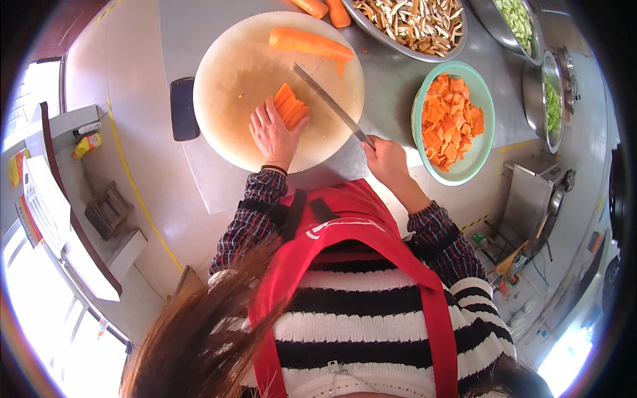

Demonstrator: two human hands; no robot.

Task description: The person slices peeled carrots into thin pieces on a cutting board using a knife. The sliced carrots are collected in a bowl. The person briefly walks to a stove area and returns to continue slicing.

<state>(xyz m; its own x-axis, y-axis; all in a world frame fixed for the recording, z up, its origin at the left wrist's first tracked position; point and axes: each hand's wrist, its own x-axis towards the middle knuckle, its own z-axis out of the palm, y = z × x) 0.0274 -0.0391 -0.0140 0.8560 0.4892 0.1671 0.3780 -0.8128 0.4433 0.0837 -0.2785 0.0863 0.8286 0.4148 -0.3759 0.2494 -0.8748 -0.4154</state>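
On a round cutting board (229, 79) lies a stack of sliced carrot (286, 105), fanned out slightly. My left hand (275, 139) is laid over its near side, fingers and thumb bent around the slices. My right hand (388, 162) grips the handle of a long-bladed kitchen knife (332, 106). The blade points up and to the left across the board, to the right of the slices and apart from them; whether it touches the board I cannot tell. A longer piece of peeled carrot (310, 42) lies at the far side of the board.
A mint-green bowl (490, 119) of flat carrot pieces stands right of the board. Metal bowls (458, 46) hold sliced mushrooms and green vegetables farther back. More carrots (338, 12) lie behind the board. A dark phone (184, 109) lies at its left on the metal table (388, 86).
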